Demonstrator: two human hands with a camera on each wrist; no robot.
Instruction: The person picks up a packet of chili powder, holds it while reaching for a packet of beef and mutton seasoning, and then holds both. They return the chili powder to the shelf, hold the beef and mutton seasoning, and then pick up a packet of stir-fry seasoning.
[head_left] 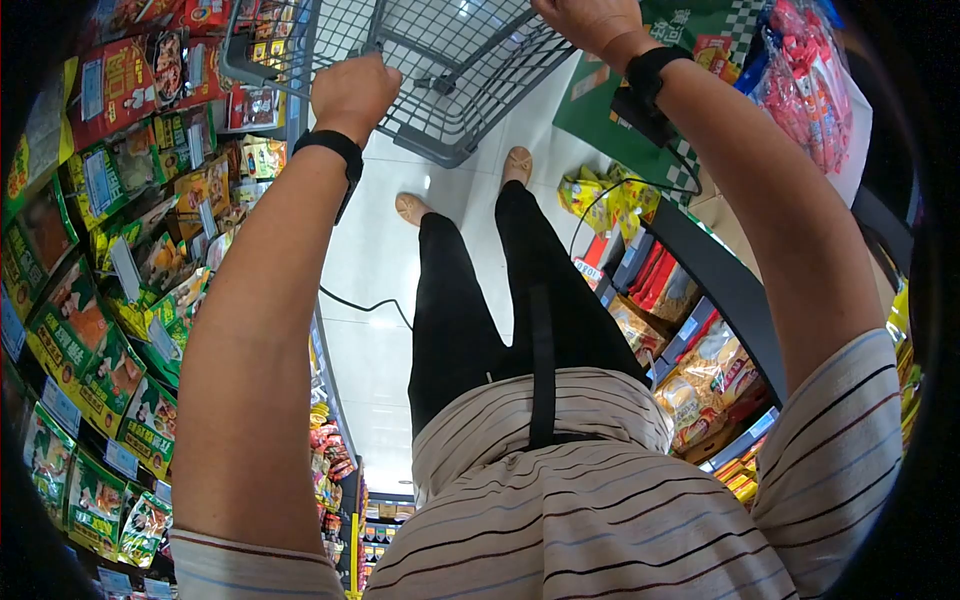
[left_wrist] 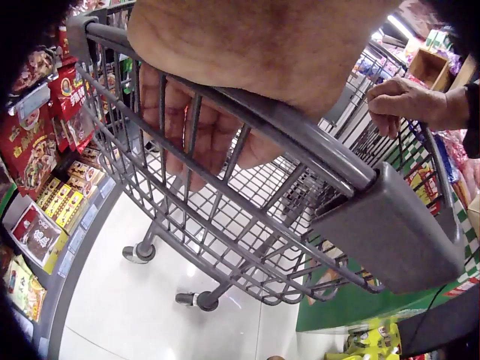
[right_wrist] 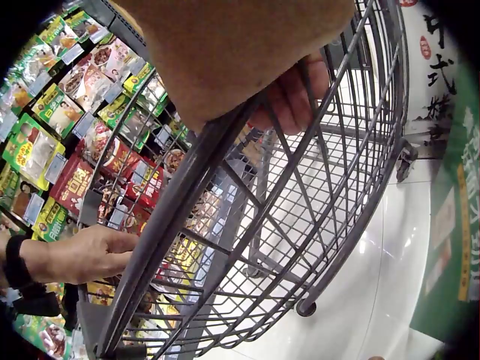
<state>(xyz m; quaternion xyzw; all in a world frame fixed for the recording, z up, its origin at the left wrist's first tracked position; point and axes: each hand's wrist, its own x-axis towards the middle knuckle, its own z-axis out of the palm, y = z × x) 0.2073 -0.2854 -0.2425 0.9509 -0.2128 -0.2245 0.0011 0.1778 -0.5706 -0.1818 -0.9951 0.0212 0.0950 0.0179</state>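
A grey wire shopping cart point(head_left: 440, 142) stands ahead of me, with bare mesh showing in its basket. My left hand point(head_left: 355, 92) grips the cart's handlebar point(left_wrist: 300, 142); its fingers point(left_wrist: 214, 139) curl over the bar and show through the wires in the left wrist view. Farther along the cart, my right hand point(head_left: 597, 22) holds the rim at the right side. In the right wrist view its fingers point(right_wrist: 296, 101) wrap over the bar, the palm hidden behind the wrist.
Shelves of packaged food point(head_left: 110, 350) run close along the left. On the right stand a green display board point(head_left: 610, 110), yellow bags point(head_left: 610, 195) on the floor, and a shelf of snack packs point(head_left: 705, 385). White floor tiles point(head_left: 370, 360) lie between. A black cable point(head_left: 365, 305) hangs near my legs.
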